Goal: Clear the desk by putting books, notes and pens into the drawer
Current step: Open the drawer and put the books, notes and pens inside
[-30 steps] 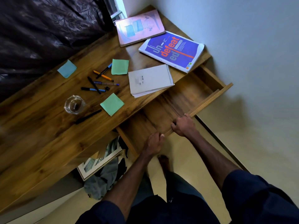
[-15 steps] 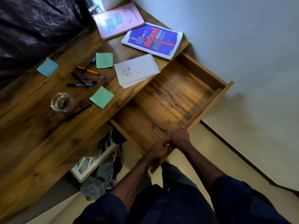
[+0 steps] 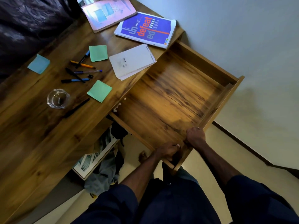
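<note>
The wooden drawer (image 3: 224, 101) stands pulled far out of the desk, and nothing lies in it. My left hand (image 3: 167, 151) and my right hand (image 3: 195, 136) both grip its front panel near the lower corner. On the desk top lie a pink book (image 3: 108, 12), a blue book (image 3: 145, 29), a white spiral notepad (image 3: 131, 61), two green sticky notes (image 3: 98, 53) (image 3: 99, 91), a blue sticky note (image 3: 38, 63) and several pens (image 3: 79, 72). A black pen (image 3: 76, 108) lies apart, beside a glass.
A clear glass (image 3: 58, 99) stands on the wooden desk (image 3: 32, 135). A dark sofa (image 3: 24, 21) runs behind the desk. Under the desk sit a framed picture (image 3: 93, 160) and crumpled cloth (image 3: 103, 177). A pale wall (image 3: 242, 38) rises on the right.
Both hands have pulled the drawer out toward me, from slightly open to far open. The items on the desk have not moved.
</note>
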